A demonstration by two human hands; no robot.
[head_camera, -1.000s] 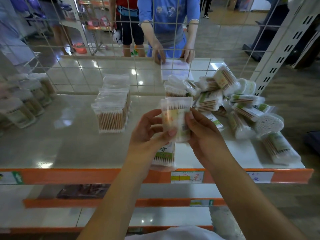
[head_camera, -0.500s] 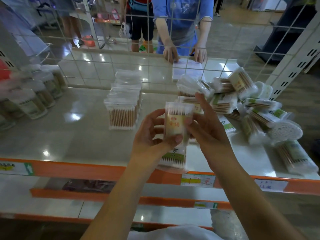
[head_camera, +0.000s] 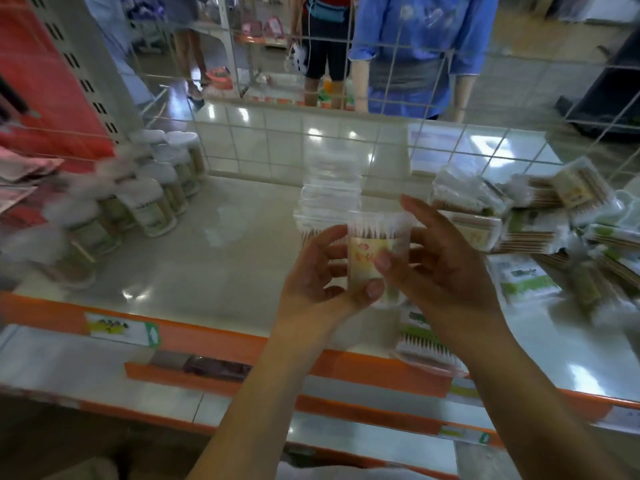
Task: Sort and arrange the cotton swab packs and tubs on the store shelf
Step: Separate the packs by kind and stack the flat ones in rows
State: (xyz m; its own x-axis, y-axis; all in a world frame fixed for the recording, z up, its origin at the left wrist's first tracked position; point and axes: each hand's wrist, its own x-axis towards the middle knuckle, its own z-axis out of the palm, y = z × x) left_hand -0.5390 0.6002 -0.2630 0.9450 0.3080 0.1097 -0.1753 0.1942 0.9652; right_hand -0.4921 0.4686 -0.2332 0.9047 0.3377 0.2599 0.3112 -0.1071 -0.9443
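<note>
Above the front of the glossy white shelf (head_camera: 214, 258) with its orange edge strip, a clear plastic pack of wooden cotton swabs with a yellow label (head_camera: 372, 252) stands upright, pinched between both hands. The left hand (head_camera: 323, 284) curls round its lower side, thumb under the label; the right hand (head_camera: 438, 266) holds its other side, thumb on the label, forefinger raised. Just behind stands a row of similar clear packs (head_camera: 330, 199); a loose heap of packs (head_camera: 540, 230) lies right, white-capped tubs (head_camera: 152, 206) left.

a wire grid panel (head_camera: 346, 140) backs the orange-edged shelf (head_camera: 214, 337); beyond it, glossy floor tiles (head_camera: 277, 123) reflect ceiling lights.
</note>
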